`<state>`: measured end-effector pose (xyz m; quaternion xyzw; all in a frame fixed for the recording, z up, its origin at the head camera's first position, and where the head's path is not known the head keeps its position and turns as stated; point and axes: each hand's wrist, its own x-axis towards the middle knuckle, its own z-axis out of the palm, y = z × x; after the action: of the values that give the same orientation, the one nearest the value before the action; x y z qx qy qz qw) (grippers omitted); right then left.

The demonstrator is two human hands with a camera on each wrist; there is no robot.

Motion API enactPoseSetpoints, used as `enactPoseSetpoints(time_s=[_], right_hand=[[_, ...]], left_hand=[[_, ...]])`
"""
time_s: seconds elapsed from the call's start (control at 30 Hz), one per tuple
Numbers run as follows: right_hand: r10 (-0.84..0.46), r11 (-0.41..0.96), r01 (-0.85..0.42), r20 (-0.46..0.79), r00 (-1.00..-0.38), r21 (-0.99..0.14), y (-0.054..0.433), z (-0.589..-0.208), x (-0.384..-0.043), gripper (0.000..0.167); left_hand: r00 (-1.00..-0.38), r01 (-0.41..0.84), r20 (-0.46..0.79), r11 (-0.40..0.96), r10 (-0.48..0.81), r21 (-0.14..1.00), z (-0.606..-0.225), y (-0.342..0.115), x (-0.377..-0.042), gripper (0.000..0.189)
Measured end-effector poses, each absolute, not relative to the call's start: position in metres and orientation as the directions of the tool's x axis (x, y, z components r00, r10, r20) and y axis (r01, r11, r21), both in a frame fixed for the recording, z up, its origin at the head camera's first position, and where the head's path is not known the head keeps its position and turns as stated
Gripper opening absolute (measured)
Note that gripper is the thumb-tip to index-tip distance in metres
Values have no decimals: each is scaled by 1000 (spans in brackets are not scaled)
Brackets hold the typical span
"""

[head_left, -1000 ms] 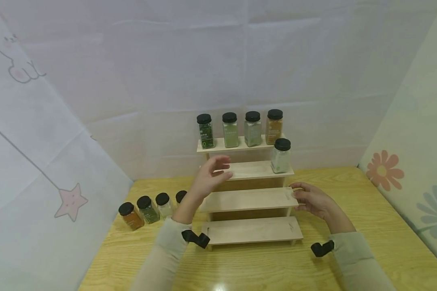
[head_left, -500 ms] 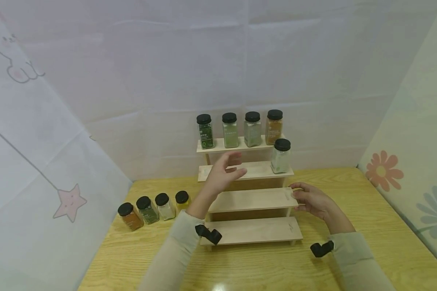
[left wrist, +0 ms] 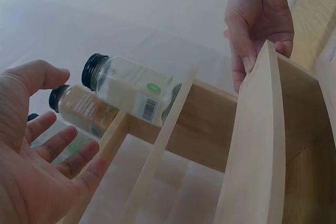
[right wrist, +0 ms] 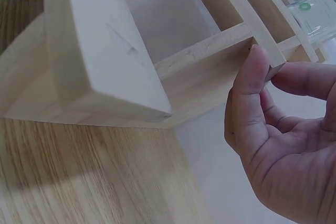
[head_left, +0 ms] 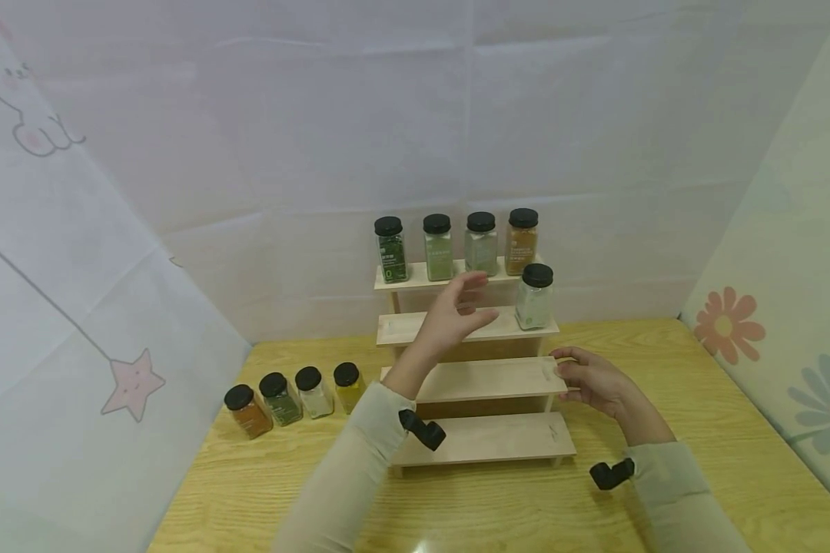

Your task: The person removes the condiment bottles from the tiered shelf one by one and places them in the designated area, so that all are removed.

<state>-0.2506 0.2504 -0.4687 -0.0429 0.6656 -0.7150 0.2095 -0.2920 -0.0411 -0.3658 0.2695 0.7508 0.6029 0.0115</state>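
Note:
A stepped wooden spice rack (head_left: 484, 380) with several tiers stands on the table. My right hand (head_left: 595, 384) pinches the right end of its second tier from the bottom; in the right wrist view the thumb and fingers (right wrist: 302, 80) close on that board's corner. My left hand (head_left: 453, 315) hovers in front of the upper tiers with nothing in it, thumb and fingers spread apart. Just right of it, a spice jar (head_left: 534, 299) of pale contents with a black lid stands at the right end of the second tier from the top. The left wrist view shows this pale jar (left wrist: 134, 85) beyond the fingers.
Along the top tier stand a dark green jar (head_left: 391, 253), two pale green jars (head_left: 439, 250) and an orange-brown jar (head_left: 522, 244). Several more jars, one of them orange (head_left: 250, 415) and one yellow (head_left: 348, 390), stand in a row on the table (head_left: 270, 491) left of the rack.
My left hand has moved rightward and slightly up along the rack toward the pale jar, uncovering the yellow jar on the table. My right hand has kept its place on the board.

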Motion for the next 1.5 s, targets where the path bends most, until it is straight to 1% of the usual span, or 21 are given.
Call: enactPoseSetpoints(time_s=[0.27, 0.4, 0.5, 0.63, 0.73, 0.83, 1.0, 1.23, 1.5], right_hand=[[-355, -26, 242, -218, -909, -970, 250, -469, -250, 48], [-359, -32, 243, -216, -908, -969, 251, -470, -250, 46], [-368, -38, 237, -207, -907, -971, 252, -470, -250, 40], [-366, -41, 236, -205, -908, -971, 253, -471, -251, 42], [-357, -43, 239, -209, -911, -970, 253, -472, -251, 49], [-355, -40, 238, -209, -911, -970, 252, -472, -252, 52], [-363, -47, 234, -202, -909, -971, 252, -471, -251, 47], [-351, -39, 236, -208, -913, -971, 251, -469, -250, 52], [-359, -26, 225, -201, -911, -974, 253, -470, -250, 47]], left_hand=[[-843, 381, 291, 119, 452, 917, -362, -20, -298, 68], [-852, 365, 284, 109, 439, 925, -361, -10, -303, 67], [-857, 354, 285, 89, 430, 931, -362, -1, -306, 66], [-857, 357, 294, 77, 424, 931, -363, 10, -312, 64], [-858, 368, 301, 91, 416, 925, -364, 17, -314, 63], [-864, 366, 293, 109, 410, 924, -363, 24, -316, 63], [-865, 366, 288, 126, 411, 922, -362, 34, -317, 64], [-863, 365, 288, 120, 414, 923, -363, 43, -318, 64], [-888, 345, 263, 169, 378, 923, -366, 46, -319, 64]])
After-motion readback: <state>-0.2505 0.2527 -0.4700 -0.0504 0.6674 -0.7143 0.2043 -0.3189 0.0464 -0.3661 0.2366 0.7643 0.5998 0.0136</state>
